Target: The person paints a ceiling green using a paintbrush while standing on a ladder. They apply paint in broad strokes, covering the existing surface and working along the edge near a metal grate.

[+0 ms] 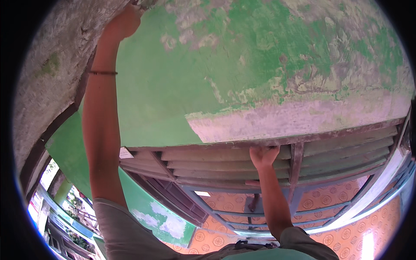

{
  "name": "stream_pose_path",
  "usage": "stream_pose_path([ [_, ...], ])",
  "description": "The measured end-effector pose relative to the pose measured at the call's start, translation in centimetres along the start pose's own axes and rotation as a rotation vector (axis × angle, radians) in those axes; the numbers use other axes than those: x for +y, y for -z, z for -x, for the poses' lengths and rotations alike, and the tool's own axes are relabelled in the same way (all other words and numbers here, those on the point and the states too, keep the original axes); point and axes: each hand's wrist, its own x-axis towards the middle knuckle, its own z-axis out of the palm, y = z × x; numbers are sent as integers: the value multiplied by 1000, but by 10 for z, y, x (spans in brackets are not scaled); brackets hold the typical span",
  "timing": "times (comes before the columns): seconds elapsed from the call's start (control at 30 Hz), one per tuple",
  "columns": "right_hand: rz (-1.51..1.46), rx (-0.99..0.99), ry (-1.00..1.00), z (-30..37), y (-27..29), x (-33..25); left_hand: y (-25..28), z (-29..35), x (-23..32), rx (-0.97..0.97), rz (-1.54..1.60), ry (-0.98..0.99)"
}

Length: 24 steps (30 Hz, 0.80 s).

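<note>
My left arm reaches up along the left side of a green painted wall (151, 86). At its end my left hand (122, 22) is closed by the corner where this wall meets a rough grey surface (56, 69). A small dark thing shows at the fingertips, too little of it to name. Lower down, my right hand (263, 156) is raised to the brown wooden beam (234, 144) under the wall, its fingers curled over the edge. Paint has come off much of the wall's right part, baring pale, patchy plaster (260, 121).
Wooden louvre slats (208, 167) fill the opening below the beam, split by a wooden post (296, 162). Blue-grey bars (242, 213) run beneath them. Orange patterned floor tiles (342, 236) lie far below. To the left stand a brown shutter (173, 195) and a blue railing (58, 208).
</note>
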Motion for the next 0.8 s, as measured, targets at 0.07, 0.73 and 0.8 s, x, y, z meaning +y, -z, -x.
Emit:
stream_pose_path([
  [0.07, -13, 13, -3, 6, -10, 4, -1, 2, -2, 28, -9, 8],
  [0.73, 27, -36, 22, -5, 14, 2, 10, -7, -14, -39, 23, -6],
  [0.8, 5, -24, 21, -6, 14, 1, 9, 0, -15, -19, 31, -53],
])
